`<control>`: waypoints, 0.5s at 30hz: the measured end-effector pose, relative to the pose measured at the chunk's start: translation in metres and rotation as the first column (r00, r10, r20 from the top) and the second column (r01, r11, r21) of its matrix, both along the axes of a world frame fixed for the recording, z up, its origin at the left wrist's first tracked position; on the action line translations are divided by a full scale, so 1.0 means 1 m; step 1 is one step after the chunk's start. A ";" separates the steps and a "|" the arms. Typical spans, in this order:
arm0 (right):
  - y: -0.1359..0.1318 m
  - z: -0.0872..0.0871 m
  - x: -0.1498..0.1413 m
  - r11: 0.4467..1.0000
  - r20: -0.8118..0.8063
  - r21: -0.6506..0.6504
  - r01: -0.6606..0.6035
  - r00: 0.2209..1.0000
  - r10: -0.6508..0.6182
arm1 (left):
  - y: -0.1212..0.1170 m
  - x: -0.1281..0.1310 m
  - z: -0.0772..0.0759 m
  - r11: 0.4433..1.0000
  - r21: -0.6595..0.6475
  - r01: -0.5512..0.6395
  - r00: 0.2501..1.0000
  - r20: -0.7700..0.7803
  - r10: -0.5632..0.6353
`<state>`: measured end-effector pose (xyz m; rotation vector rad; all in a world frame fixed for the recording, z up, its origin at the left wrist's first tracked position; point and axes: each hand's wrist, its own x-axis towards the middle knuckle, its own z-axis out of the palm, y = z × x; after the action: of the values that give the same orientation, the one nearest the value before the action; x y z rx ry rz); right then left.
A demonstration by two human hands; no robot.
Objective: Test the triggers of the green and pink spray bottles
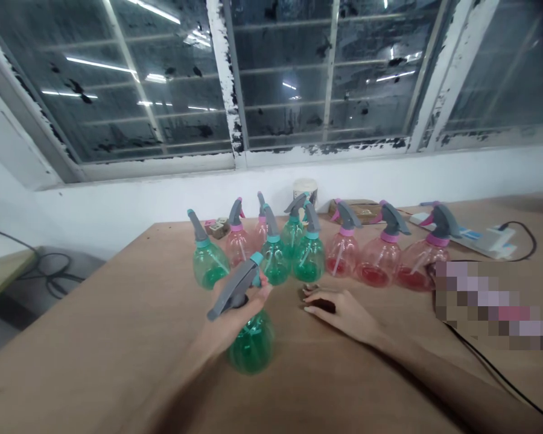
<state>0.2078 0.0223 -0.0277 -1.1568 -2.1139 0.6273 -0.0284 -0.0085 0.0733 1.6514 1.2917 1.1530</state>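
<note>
- window [280,72]: dark panes behind bars, lamp reflections in the glass, paint flaking off the frame.
- table [117,325]: brown top, pushed up to the white wall [172,196] under the window.
- bench [4,274]: wooden, lower than the table, at the far left, with a dark cable [57,274] looped beside it.
- right hand [350,313]: low over the table in front of the row, fingers loosely bent, a dark gap between thumb and fingers; nothing can be seen in its grasp.
- left hand [235,317]: fingers closed round the neck of a green spray bottle, just below its head.
- held bottle [252,349]: in front of the row, its grey head slanting, teal tip toward the other bottles; green liquid inside. whether its base touches the table, i cannot tell.
- pink bottles [341,256]: five, upright, three of them in line at the right end of the row, two toward the left.
- green bottles [308,259]: four, upright, one at the left end, three close together mid-row.
- power strip [473,236]: white, behind the rightmost pink bottle, a black plug in it.
- box [364,211]: brown, by the wall.
- tub [305,188]: white, by the wall, partly hidden by bottles.
- blocks [217,228]: small, behind the leftmost bottles.
</note>
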 end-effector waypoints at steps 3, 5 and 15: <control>-0.001 0.002 -0.001 1.000 0.001 -0.002 0.011 1.000 -0.011 | -0.002 0.000 0.000 1.000 0.007 -0.023 0.998 -0.051 0.024; -0.001 0.003 -0.001 1.000 0.001 -0.003 0.014 1.000 -0.014 | -0.003 0.000 0.002 0.999 0.005 -0.032 0.997 -0.075 0.032; -0.005 0.002 -0.003 1.000 -0.023 0.003 0.001 1.000 -0.001 | -0.002 -0.010 -0.001 0.999 -0.035 -0.001 0.992 -0.124 -0.003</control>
<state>0.2050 0.0168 -0.0257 -1.1441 -2.0944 0.6335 -0.0383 -0.0107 0.0721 1.7207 1.3806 1.0350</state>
